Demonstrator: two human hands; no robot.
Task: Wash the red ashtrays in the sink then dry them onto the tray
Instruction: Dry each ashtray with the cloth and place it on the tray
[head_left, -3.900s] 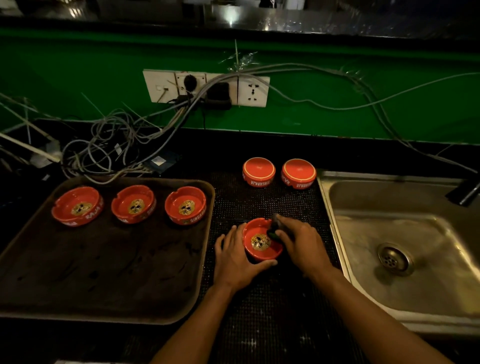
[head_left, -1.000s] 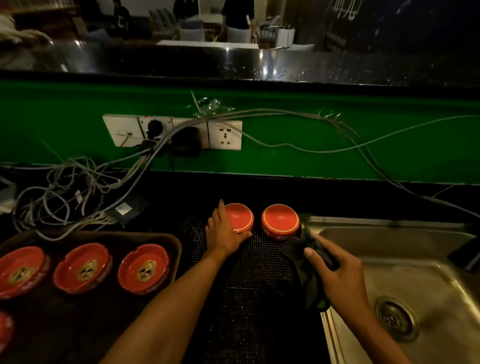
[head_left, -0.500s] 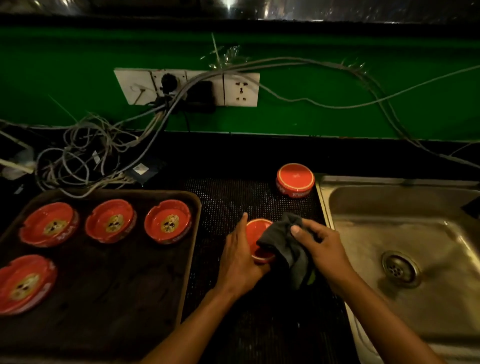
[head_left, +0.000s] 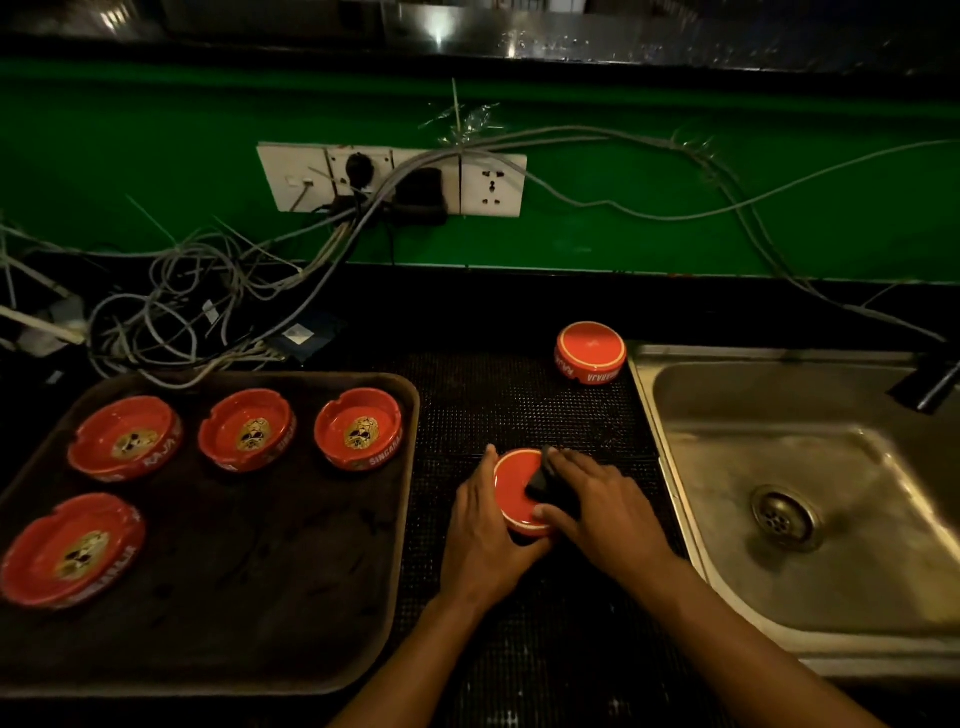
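Left hand (head_left: 485, 525) cupping the upturned red ashtray (head_left: 514, 493) on the bench mat (head_left: 519, 400), right hand (head_left: 597, 506) pressing a dark cloth (head_left: 543, 480) onto its base, tray (head_left: 291, 597) with four ashtrays left of the hands, another upturned ashtray (head_left: 591, 352) beyond them, sink (head_left: 779, 467) to their right

1. The dark cloth (head_left: 540, 483) shows only as a bunched edge; the rest lies hidden under the right hand (head_left: 597, 506);
2. the upside-down ashtray (head_left: 514, 493) is partly covered by both hands; its near rim is hidden by the left hand (head_left: 483, 540);
3. the sink (head_left: 779, 618) and the tap (head_left: 930, 384) are cut off at the right edge;
4. the tray (head_left: 270, 670) runs off the left edge.
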